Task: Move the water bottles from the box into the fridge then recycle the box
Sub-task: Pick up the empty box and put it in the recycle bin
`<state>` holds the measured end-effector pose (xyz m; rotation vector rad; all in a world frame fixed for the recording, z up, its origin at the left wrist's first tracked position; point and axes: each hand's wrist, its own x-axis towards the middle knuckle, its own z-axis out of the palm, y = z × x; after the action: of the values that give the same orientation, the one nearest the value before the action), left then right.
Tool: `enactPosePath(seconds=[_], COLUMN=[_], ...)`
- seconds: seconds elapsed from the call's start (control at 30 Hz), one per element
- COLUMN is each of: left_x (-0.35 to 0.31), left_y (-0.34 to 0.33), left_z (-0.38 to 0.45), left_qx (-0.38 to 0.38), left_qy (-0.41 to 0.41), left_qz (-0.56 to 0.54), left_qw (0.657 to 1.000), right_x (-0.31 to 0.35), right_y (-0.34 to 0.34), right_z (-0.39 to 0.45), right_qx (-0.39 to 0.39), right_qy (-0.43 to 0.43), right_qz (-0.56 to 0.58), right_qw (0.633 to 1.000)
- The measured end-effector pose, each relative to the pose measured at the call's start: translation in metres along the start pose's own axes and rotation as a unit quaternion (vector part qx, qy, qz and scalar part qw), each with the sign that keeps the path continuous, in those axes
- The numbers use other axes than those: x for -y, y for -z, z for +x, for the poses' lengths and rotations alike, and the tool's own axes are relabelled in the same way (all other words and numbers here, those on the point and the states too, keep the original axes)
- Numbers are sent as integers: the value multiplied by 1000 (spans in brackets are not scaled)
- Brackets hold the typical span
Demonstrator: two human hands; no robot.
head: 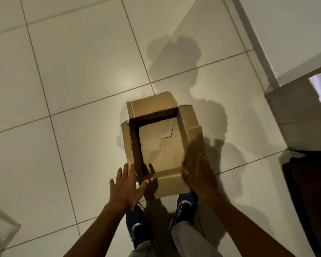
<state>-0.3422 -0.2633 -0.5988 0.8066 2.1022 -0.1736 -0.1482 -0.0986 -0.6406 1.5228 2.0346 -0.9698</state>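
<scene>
Head view, only one: cardboard box [161,143] sits open on the tiled floor [72,80], all four flaps folded outward, inside bare down to the bottom panel, no water bottles visible anywhere, so the fridge part looks done and the step in hand is likely picking the box up for recycling. Left hand [125,184] is at the box's near-left corner, fingers spread and straight, gripping nothing; the thumb tip overlaps the near flap, contact can't be confirmed. Right hand [202,177] is at the box's near-right side, fingers straight, motion-blurred, holding nothing; can't tell if it touches the right flap. Two blue shoes [185,204] stand just behind the box's near edge, toes partly under the near flap. A white cabinet-like corner [293,115] is well off to the box's right, dark surface [311,191] nearer than it; fridge itself not identifiable. To do it well, judging from this: take the side walls rather than the loose flaps, since flaps would bend and let the box swing; both palms pressing inward on opposite walls, or fingers hooked over the left and right rims. Box is empty, so probably light and easy to crush; moderate squeeze. Flattening it first would mean opening the interlocked bottom panels, so lifting and flipping comes before that.
</scene>
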Motion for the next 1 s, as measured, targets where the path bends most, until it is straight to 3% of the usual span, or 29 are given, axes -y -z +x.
enactPosePath(seconds=[0.27,0.53,0.73,1.0], left_x=[18,20,13,-30], left_y=[-43,-59,-27,53], left_z=[71,95,69,-11], left_qx=[6,42,58,48], left_qy=[-17,25,31,28], left_qz=[-134,-208,-254,-288], left_qw=[991,977,965,956], right_x=[-18,-31,-30,-20], right_y=[-52,-73,-45,45], right_z=[61,84,51,-43], right_qx=[25,60,57,43], right_qy=[-76,-153,-172,-174], right_qz=[119,193,215,241], right_qw=[990,967,960,954])
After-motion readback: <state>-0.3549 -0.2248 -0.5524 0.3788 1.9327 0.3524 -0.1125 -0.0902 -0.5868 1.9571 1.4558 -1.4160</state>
